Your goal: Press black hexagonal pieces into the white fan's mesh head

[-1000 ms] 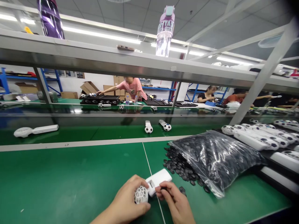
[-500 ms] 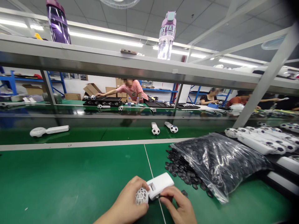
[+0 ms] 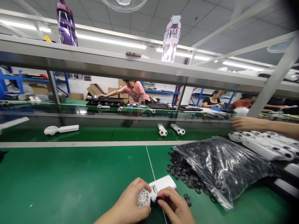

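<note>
My left hand [image 3: 132, 200] is closed around the latticed ball head [image 3: 143, 198] of a white handheld device. The device's flat white handle [image 3: 164, 183] points away to the right, with a small opening near the neck. Thumb and forefinger of my right hand [image 3: 175, 205] pinch a small black piece [image 3: 159, 198] against the device, just beside the neck. The fingertips partly hide this piece. Close to my right hand, a few loose black pieces [image 3: 187, 199] lie on the green table [image 3: 70, 180].
A clear bag [image 3: 224, 168] of black pieces spills out at right. Behind it are stacked white devices [image 3: 268, 146] and another person's arm [image 3: 263, 123]. Past the pale edge strip lie a plain-headed device [image 3: 61, 129] and two football-patterned ones [image 3: 162, 130]. A shelf [image 3: 130, 63] spans overhead.
My right fingers have shifted slightly toward the device's neck with the black piece. Another person's arm has come in from the right over the stacked devices. The view has turned slightly left.
</note>
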`<state>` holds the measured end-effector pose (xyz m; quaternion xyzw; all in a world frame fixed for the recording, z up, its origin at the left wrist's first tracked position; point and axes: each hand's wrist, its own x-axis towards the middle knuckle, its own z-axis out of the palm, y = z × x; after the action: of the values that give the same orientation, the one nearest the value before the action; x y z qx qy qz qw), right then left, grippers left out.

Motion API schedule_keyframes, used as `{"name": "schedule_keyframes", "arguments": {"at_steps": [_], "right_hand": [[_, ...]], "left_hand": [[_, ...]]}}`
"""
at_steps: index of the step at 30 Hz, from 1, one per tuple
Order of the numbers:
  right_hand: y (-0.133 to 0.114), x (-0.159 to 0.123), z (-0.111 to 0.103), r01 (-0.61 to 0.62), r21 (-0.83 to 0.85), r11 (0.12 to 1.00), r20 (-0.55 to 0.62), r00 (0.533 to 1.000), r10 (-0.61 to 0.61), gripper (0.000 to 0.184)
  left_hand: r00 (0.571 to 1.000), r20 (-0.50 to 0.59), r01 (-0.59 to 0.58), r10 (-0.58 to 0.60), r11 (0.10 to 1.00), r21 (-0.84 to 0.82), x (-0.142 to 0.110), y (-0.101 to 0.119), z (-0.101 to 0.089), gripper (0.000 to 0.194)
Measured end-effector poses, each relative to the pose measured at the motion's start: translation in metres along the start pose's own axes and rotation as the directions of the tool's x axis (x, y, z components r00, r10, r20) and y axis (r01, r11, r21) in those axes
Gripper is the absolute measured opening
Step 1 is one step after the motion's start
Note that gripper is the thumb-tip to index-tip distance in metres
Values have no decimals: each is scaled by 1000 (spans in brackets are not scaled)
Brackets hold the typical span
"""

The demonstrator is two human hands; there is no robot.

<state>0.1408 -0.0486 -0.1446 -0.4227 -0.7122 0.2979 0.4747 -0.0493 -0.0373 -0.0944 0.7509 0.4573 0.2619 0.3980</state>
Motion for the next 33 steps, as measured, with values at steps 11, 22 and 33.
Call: {"name": "schedule_keyframes", "arguments": {"at_steps": [11,22,33], "right_hand": [[-35,20,-10,301,-131,945,312,917,-249,16],[-34,25,1,314,-163,935,334,910,-247,10],[-30,24,4,431,-114,895,276,879,-388,15]], "left_hand": [[997,83,7,-8,1000,5,0,-3,-7,48],[992,126,-5,9,999,-33,-1,-2,-10,50],[994,109,-13,16,999,-33,-1,-1,-7,48]]}}
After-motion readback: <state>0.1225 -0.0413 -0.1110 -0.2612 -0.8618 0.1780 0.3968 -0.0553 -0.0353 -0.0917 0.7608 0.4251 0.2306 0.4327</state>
